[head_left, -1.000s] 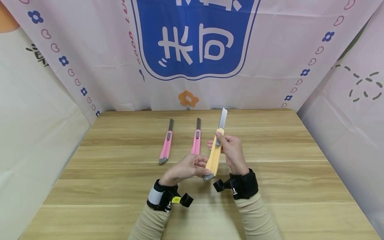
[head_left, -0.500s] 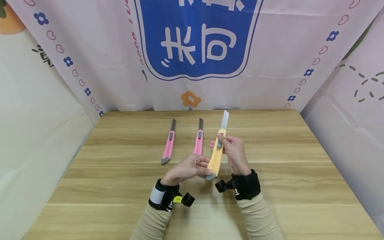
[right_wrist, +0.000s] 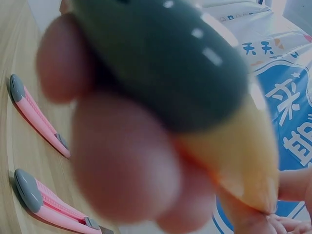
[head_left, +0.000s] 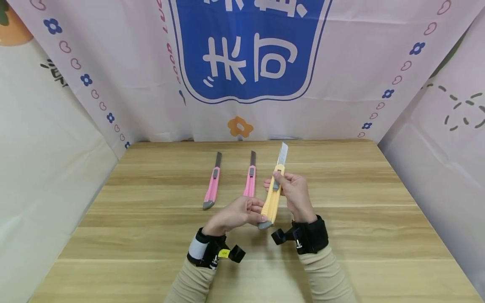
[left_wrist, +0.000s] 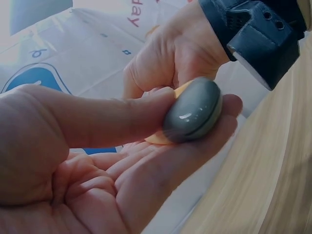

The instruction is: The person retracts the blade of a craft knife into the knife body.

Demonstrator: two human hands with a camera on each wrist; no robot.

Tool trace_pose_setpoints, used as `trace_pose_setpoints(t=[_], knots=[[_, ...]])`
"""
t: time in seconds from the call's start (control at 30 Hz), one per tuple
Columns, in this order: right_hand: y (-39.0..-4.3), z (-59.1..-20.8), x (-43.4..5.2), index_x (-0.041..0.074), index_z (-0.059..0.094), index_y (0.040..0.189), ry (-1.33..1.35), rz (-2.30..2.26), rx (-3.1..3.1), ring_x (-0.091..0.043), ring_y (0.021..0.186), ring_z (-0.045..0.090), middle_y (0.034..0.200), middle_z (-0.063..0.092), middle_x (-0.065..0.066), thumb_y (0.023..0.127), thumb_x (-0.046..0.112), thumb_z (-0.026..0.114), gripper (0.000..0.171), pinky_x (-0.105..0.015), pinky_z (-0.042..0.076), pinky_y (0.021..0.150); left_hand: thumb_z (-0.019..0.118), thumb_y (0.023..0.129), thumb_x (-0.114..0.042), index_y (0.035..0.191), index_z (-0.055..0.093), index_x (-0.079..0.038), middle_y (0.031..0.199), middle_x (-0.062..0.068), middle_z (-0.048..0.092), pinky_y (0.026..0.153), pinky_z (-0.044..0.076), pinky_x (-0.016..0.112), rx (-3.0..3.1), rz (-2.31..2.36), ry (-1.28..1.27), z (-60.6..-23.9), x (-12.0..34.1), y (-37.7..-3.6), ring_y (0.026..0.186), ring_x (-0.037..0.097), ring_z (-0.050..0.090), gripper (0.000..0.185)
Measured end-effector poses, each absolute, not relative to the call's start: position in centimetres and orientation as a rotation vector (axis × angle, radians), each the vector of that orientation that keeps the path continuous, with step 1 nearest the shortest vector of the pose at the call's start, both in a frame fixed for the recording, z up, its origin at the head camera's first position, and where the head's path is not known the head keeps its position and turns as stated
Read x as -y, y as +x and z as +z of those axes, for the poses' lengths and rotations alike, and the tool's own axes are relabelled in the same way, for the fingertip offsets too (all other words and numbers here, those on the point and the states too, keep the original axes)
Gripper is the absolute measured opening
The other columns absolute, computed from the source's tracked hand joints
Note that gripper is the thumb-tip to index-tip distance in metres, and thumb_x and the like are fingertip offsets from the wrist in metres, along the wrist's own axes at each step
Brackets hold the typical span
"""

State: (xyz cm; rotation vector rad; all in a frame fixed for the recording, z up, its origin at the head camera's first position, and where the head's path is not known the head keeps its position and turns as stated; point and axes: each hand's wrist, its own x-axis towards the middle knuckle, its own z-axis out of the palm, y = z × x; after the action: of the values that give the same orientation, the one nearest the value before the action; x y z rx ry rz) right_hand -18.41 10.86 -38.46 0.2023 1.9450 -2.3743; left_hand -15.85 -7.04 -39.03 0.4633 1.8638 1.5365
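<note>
I hold a yellow utility knife (head_left: 272, 197) above the middle of the wooden table (head_left: 360, 235), lifted clear of the top, its blade (head_left: 282, 153) run out and pointing toward the far edge. My left hand (head_left: 235, 213) pinches the grey end cap (left_wrist: 192, 110) at the near end of the handle between thumb and fingertips; the left wrist view shows the thumb pressed along one side of the cap and the fingers cupped under it. My right hand (head_left: 294, 194) is curled round the upper part of the handle, thumb lying on top at the grey slider (head_left: 276, 183); whether the thumb is pressing that slider I cannot tell, since the right wrist view is mostly a blur of fingertips and cap. Two pink utility knives lie flat on the table to my left, toward the far edge, side by side but apart, both with blades out and pointing away from me: the nearer pink knife (head_left: 249, 179) lies just beside my left fingers, and the farther pink knife (head_left: 212, 187) is further toward the left edge. A printed cloth backdrop (head_left: 250, 50) with a blue emblem hangs behind the far edge
</note>
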Motion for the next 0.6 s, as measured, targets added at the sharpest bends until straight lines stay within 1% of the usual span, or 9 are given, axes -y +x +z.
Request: trace_pose_setpoints(t=[0.1,0.2,0.27,0.43,0.5,0.6], knots=[[-18.26,-38.38,-10.97,-0.013,0.059,0.116,0.212,-2.343,-1.951,-0.008,0.068,0.074,0.087,0.076,-0.015,0.097,0.015,0.057,0.034,-0.027,0.062,0.072,0.059,0.090,0.002,0.128,0.051,0.011,0.116,0.031,0.065,0.084,0.061,0.031,-1.858,1.542,0.450,-39.03,7.07,-15.82,0.088,0.011,0.071,0.040],[-18.19,-38.37,-11.06,-0.013,0.059,0.116,0.200,-2.338,-1.941,-0.008,0.069,0.074,0.089,0.076,-0.016,0.097,0.015,0.056,0.034,-0.028,0.062,0.074,0.059,0.090,0.001,0.128,0.050,0.011,0.116,0.031,0.065,0.084,0.061,0.031,-1.843,1.543,0.447,-39.11,7.11,-15.81,0.088,0.011,0.070,0.040],[-18.22,-38.41,-11.10,-0.014,0.058,0.117,0.191,-2.337,-1.934,-0.008,0.068,0.074,0.084,0.077,-0.012,0.098,0.016,0.056,0.035,-0.028,0.062,0.074,0.059,0.090,0.001,0.129,0.050,0.011,0.117,0.031,0.065,0.085,0.061,0.031,-1.829,1.544,0.453,-39.20,7.12,-15.82,0.089,0.011,0.070,0.041],[-18.29,-38.53,-11.14,-0.010,0.059,0.121,0.198,-2.309,-1.939,-0.006,0.072,0.074,0.071,0.076,0.006,0.099,0.019,0.055,0.037,-0.024,0.062,0.073,0.058,0.092,0.001,0.130,0.050,0.011,0.118,0.032,0.064,0.088,0.061,0.035,-1.807,1.535,0.488,-39.40,7.19,-15.90,0.089,0.010,0.070,0.041],[-18.31,-38.54,-11.15,-0.009,0.059,0.121,0.197,-2.308,-1.947,-0.006,0.073,0.074,0.071,0.075,0.008,0.099,0.020,0.054,0.037,-0.023,0.062,0.073,0.058,0.092,0.000,0.131,0.050,0.010,0.118,0.032,0.064,0.089,0.060,0.035,-1.804,1.536,0.495,-39.45,7.22,-15.97,0.089,0.009,0.069,0.041],[-18.39,-38.57,-11.16,-0.009,0.059,0.121,0.203,-2.333,-1.959,-0.006,0.073,0.074,0.076,0.077,0.003,0.099,0.022,0.054,0.038,-0.024,0.062,0.074,0.060,0.091,0.000,0.131,0.050,0.010,0.118,0.031,0.064,0.089,0.060,0.034,-1.816,1.535,0.499,-39.41,7.26,-16.04,0.089,0.007,0.069,0.042]])
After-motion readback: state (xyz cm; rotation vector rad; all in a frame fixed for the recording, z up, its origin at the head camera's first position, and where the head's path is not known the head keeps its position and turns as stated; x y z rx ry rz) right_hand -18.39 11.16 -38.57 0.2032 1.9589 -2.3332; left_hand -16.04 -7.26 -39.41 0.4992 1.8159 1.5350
